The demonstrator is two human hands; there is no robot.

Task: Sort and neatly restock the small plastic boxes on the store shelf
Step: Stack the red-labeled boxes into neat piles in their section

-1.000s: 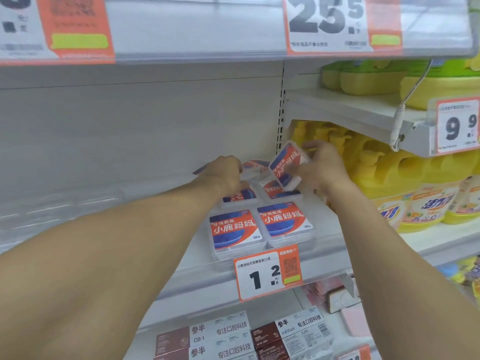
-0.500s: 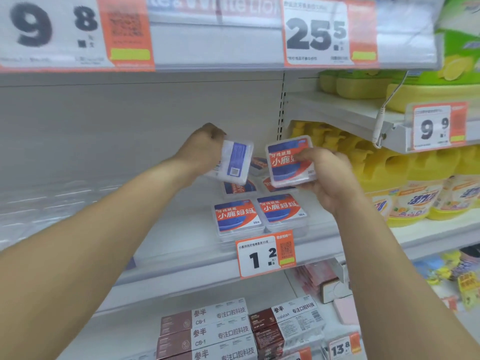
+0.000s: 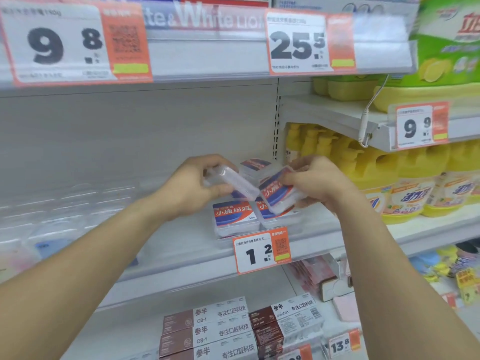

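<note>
Already a few boxes lie flat at the shelf front. The left hand pinches a tilted box, the right hand another, just above them. Both, I judge, remain to be placed.

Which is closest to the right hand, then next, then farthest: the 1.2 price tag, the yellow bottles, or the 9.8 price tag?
From the right hand:
1. Yellow bottles, just to its right on the same shelf.
2. 1.2 price tag, below it on the shelf edge.
3. 9.8 price tag, far up at the top left.
</note>
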